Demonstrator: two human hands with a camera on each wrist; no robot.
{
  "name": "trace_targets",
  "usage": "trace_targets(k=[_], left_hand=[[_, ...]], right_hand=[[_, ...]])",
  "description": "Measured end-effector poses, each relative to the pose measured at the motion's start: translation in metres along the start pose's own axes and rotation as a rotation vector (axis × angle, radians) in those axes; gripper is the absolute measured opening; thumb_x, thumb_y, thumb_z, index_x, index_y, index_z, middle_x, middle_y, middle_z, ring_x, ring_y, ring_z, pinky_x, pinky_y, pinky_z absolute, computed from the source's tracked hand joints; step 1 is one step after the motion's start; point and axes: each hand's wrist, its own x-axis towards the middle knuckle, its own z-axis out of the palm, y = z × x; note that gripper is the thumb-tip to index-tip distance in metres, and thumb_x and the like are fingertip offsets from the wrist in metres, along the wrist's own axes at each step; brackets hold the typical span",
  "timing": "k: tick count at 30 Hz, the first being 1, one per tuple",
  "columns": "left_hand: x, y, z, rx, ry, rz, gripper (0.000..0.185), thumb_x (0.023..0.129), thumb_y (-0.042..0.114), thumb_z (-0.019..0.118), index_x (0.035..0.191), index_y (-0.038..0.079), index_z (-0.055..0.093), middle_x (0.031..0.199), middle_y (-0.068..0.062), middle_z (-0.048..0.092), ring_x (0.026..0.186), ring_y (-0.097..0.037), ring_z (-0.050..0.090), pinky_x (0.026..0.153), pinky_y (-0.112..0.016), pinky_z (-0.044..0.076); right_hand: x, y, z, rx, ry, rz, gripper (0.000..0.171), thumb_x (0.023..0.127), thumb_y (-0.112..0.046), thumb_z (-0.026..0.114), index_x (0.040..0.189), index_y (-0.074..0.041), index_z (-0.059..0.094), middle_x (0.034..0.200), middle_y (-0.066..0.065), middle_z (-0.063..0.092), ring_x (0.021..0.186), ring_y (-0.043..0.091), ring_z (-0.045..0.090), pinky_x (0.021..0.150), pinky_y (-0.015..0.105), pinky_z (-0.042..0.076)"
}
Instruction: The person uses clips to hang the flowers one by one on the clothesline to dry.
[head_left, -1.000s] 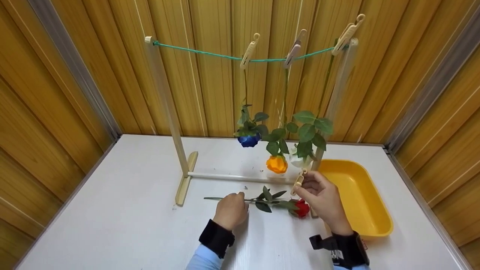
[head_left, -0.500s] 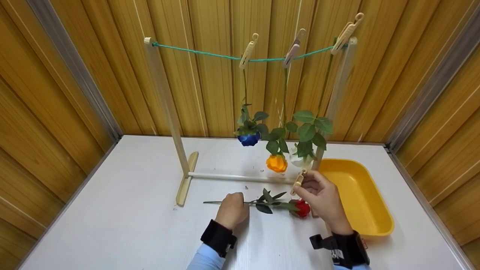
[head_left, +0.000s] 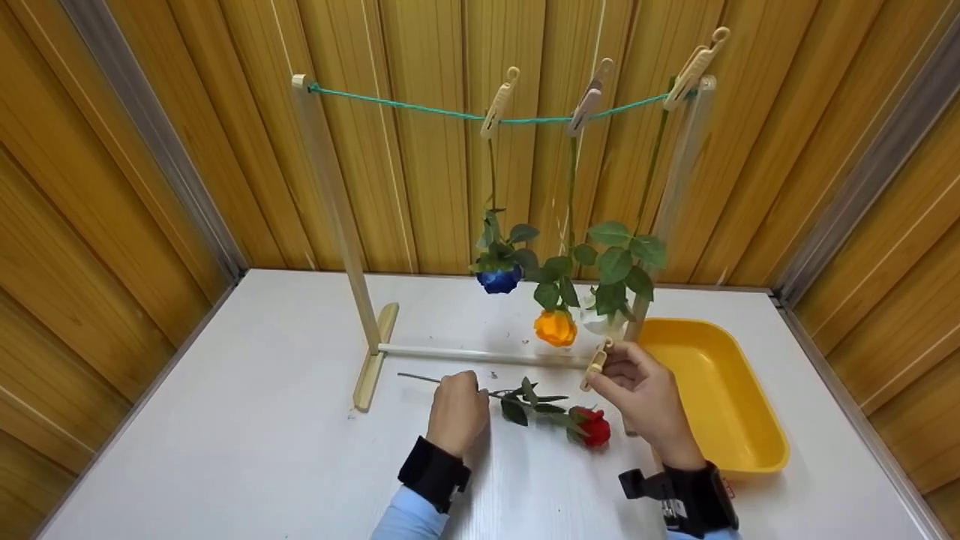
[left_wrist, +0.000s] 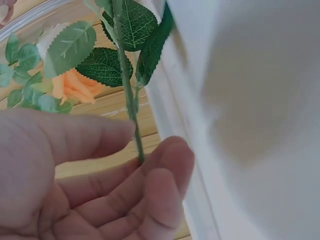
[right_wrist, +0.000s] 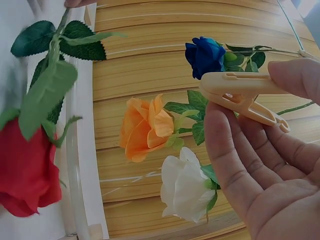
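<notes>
My left hand (head_left: 457, 412) pinches the stem of a red rose (head_left: 592, 427) between thumb and fingers. The bloom points right and toward me, and the bare stem end sticks out to the left. In the left wrist view, the green stem (left_wrist: 127, 95) runs up from the fingertips past toothed leaves. My right hand (head_left: 652, 394) holds a cream clothespin (head_left: 597, 365) by thumb and fingers, just above and right of the red bloom. Seen from the right wrist, the clothespin (right_wrist: 240, 90) lies across the fingers with the thumb on one arm.
A green cord (head_left: 405, 105) spans a wooden frame (head_left: 337, 217). Pegged upside down on it hang a blue rose (head_left: 499, 279), an orange rose (head_left: 555, 328) and a white rose (head_left: 596, 321). A yellow basin (head_left: 720, 390) stands on the white table (head_left: 225, 420) at right.
The red rose has turned in my left hand: its stem end has risen and its bloom has dropped slightly toward me and left. The right hand with the clothespin has stayed put.
</notes>
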Motion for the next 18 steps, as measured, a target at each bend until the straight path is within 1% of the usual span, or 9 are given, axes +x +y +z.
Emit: trace_targets(k=[2, 5, 8, 10, 14, 18], left_hand=[[0.001, 0.001, -0.002, -0.007, 0.043, 0.011, 0.037, 0.081, -0.007, 0.071, 0.056, 0.009, 0.049, 0.057, -0.006, 0.059, 0.053, -0.014, 0.047, 0.047, -0.033, 0.042], [0.004, 0.003, -0.005, -0.014, 0.111, 0.019, 0.038, 0.083, -0.004, 0.072, 0.055, 0.011, 0.051, 0.055, 0.000, 0.056, 0.053, -0.012, 0.045, 0.048, -0.031, 0.041], [0.006, 0.004, -0.007, -0.017, 0.198, 0.048, 0.037, 0.085, -0.002, 0.071, 0.056, 0.013, 0.054, 0.054, 0.003, 0.053, 0.052, -0.011, 0.044, 0.048, -0.031, 0.042], [0.007, 0.005, -0.008, -0.027, 0.255, 0.078, 0.034, 0.087, -0.002, 0.070, 0.058, 0.012, 0.058, 0.053, 0.004, 0.052, 0.051, -0.010, 0.043, 0.047, -0.031, 0.042], [0.009, 0.007, -0.010, -0.075, 0.356, 0.132, 0.020, 0.088, -0.003, 0.071, 0.071, 0.006, 0.070, 0.057, 0.001, 0.059, 0.052, -0.008, 0.049, 0.048, -0.030, 0.045], [0.011, 0.009, -0.012, -0.174, 0.412, 0.138, 0.011, 0.087, -0.006, 0.073, 0.082, 0.003, 0.074, 0.065, -0.003, 0.067, 0.056, -0.012, 0.059, 0.053, -0.029, 0.051]], right_hand=[[0.000, 0.000, 0.000, 0.004, -0.002, 0.001, 0.033, 0.084, 0.009, 0.079, 0.114, 0.008, 0.065, 0.095, 0.017, 0.069, 0.083, 0.014, 0.068, 0.077, 0.019, 0.057], [-0.001, -0.001, 0.001, 0.006, -0.004, 0.016, 0.034, 0.085, 0.007, 0.080, 0.115, 0.007, 0.065, 0.096, 0.016, 0.069, 0.084, 0.014, 0.068, 0.078, 0.019, 0.056], [-0.001, -0.001, 0.001, 0.010, -0.006, 0.030, 0.034, 0.085, 0.006, 0.080, 0.116, 0.008, 0.065, 0.096, 0.016, 0.069, 0.084, 0.014, 0.068, 0.078, 0.019, 0.056], [-0.001, -0.001, 0.001, 0.014, -0.005, 0.031, 0.034, 0.085, 0.006, 0.080, 0.116, 0.008, 0.065, 0.096, 0.016, 0.069, 0.084, 0.014, 0.068, 0.078, 0.019, 0.056], [0.000, 0.000, 0.001, 0.015, -0.004, 0.025, 0.034, 0.085, 0.006, 0.080, 0.115, 0.007, 0.065, 0.096, 0.016, 0.069, 0.084, 0.014, 0.068, 0.078, 0.019, 0.057], [0.000, 0.000, 0.000, 0.008, -0.008, 0.023, 0.034, 0.085, 0.006, 0.080, 0.116, 0.007, 0.065, 0.097, 0.016, 0.069, 0.084, 0.014, 0.068, 0.078, 0.020, 0.057]])
